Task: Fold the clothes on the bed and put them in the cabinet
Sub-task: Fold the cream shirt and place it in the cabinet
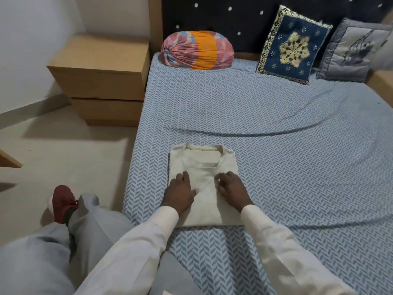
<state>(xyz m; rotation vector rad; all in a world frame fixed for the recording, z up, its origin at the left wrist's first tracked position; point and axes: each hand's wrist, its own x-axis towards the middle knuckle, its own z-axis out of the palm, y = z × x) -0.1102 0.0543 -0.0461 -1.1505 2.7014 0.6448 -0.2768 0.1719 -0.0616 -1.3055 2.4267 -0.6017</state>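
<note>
A cream shirt (202, 165) lies folded into a neat rectangle near the left edge of the bed (287, 128), its neckline pointing towards the headboard. My left hand (180, 191) rests flat on the shirt's left half with the fingers spread. On the right half sits my right hand (230, 187), its fingers slightly bent and touching the cloth. Neither hand grips the fabric. No cabinet for clothes shows in this view.
A round pink and orange bolster (196, 50), a blue embroidered cushion (293, 45) and a grey cushion (353, 50) lean at the headboard. A wooden bedside unit (102, 77) stands left of the bed. My leg and red shoe (62, 202) are on the floor.
</note>
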